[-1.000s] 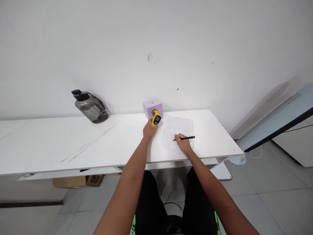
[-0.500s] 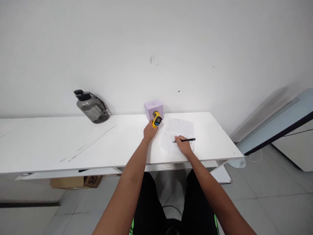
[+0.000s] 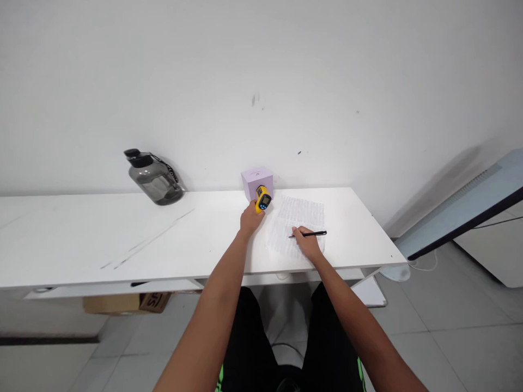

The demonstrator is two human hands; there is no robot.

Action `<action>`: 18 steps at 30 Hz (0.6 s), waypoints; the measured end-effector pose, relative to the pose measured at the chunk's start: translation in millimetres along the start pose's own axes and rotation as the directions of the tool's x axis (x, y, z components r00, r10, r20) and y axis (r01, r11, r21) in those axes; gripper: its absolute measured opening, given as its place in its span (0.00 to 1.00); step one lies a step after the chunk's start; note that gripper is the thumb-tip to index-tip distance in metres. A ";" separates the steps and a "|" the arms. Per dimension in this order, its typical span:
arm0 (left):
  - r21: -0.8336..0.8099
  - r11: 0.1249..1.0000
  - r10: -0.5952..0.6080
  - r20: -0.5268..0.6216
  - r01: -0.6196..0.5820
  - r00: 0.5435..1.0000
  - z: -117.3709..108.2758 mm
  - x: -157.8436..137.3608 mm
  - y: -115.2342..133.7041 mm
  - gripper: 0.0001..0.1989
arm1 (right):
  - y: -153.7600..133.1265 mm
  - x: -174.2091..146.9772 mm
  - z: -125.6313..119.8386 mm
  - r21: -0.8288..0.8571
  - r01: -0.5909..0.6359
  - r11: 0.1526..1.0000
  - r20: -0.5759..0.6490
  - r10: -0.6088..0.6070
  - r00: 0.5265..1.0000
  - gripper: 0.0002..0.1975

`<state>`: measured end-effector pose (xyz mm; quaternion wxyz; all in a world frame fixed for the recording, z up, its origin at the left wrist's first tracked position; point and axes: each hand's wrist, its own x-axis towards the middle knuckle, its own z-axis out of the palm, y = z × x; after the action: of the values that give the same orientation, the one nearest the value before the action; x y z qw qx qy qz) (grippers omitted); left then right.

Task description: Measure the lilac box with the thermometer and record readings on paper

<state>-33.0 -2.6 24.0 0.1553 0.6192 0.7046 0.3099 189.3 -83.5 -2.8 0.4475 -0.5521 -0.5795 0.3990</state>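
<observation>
My left hand (image 3: 250,219) is wrapped round the handle of a yellow and black infrared thermometer (image 3: 263,199). Its small screen and blue buttons face me, and its front end points at a lilac box (image 3: 257,175) against the wall. The thermometer hides part of the box's front; whether they touch I cannot tell. In my right hand (image 3: 305,243) is a black pen (image 3: 314,233), gripped with its tip down at a sheet of paper (image 3: 300,209). The paper lies flat and is covered with lines of writing too small to read. My right hand rests on its lower part.
A grey water bottle (image 3: 155,182) with a black lid stands at the back left of the white table (image 3: 220,239). Off the table's right end is a large pale panel (image 3: 469,204) on a stand. Below the table on the left sits a cardboard box (image 3: 118,304).
Almost nothing differs. The whole view has shifted very slightly, while both hands keep their places with the thermometer and the pen.
</observation>
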 end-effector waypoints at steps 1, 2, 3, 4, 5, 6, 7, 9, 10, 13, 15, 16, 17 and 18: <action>-0.002 1.000 0.003 0.001 -0.003 1.000 0.0 0.4 -0.5 0.27 | -0.1 0.0 0.0 0.000 0.001 1.000 0.001 -0.001 1.000 0.20; -0.005 1.000 0.005 0.001 -0.005 1.000 0.0 0.9 -1.1 0.26 | -0.2 0.0 0.0 0.000 0.000 1.000 0.001 0.000 1.000 0.20; -0.009 1.000 0.007 0.002 -0.007 1.000 0.1 1.5 -2.0 0.26 | -0.4 0.0 -0.1 0.000 -0.002 1.000 0.001 0.002 1.000 0.20; -0.016 1.000 0.010 0.003 -0.010 1.000 0.2 2.0 -3.0 0.26 | -0.6 0.1 -0.1 -0.001 -0.004 1.000 0.000 0.004 1.000 0.20; -0.023 1.000 0.014 0.002 -0.014 1.000 0.3 2.6 -4.2 0.26 | -0.9 0.2 -0.1 -0.001 -0.008 1.000 -0.001 0.008 1.000 0.20; -0.032 0.999 0.017 0.000 -0.017 1.000 0.3 3.0 -5.3 0.26 | -1.1 0.3 -0.2 -0.002 -0.013 1.000 -0.002 0.013 1.000 0.19; -0.043 0.999 0.021 -0.002 -0.021 1.000 0.4 3.2 -6.4 0.26 | -1.5 0.3 -0.3 -0.005 -0.017 1.000 -0.001 0.017 1.000 0.19; -0.074 0.997 0.020 -0.014 -0.021 1.000 0.6 2.9 -8.3 0.27 | -2.0 0.0 -0.4 -0.013 -0.026 1.000 0.001 0.026 1.000 0.20; -0.096 0.995 0.013 -0.026 -0.016 1.000 0.7 2.3 -9.1 0.27 | -2.2 -0.2 -0.5 -0.017 -0.029 0.999 0.003 0.030 1.000 0.20; -0.204 0.979 -0.038 -0.090 0.019 0.995 1.3 -1.6 -12.6 0.28 | -2.4 -0.9 -0.6 -0.030 -0.031 0.999 0.014 0.031 0.999 0.20; -0.318 0.946 -0.108 -0.158 0.053 0.982 2.4 -5.1 -16.5 0.25 | -1.8 -1.2 -0.3 -0.034 -0.023 0.999 0.022 0.024 0.999 0.20; -0.387 0.919 -0.159 -0.198 0.072 0.967 3.2 -6.9 -19.0 0.22 | -1.2 -1.1 0.0 -0.032 -0.012 0.999 0.026 0.013 1.000 0.20; -0.463 0.882 -0.216 -0.233 0.088 0.948 4.1 -8.6 -21.7 0.20 | -0.4 -1.0 0.4 -0.028 0.003 1.000 0.030 -0.003 1.000 0.20; -0.536 0.839 -0.271 -0.256 0.097 0.928 4.9 -10.1 -24.3 0.18 | 0.6 -0.9 0.8 -0.023 0.019 1.000 0.033 -0.019 0.999 0.20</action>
<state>-47.0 -12.1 3.4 0.2273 0.4245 0.6686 0.5667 188.7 -84.3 -3.7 0.4352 -0.5450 -0.5966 0.3970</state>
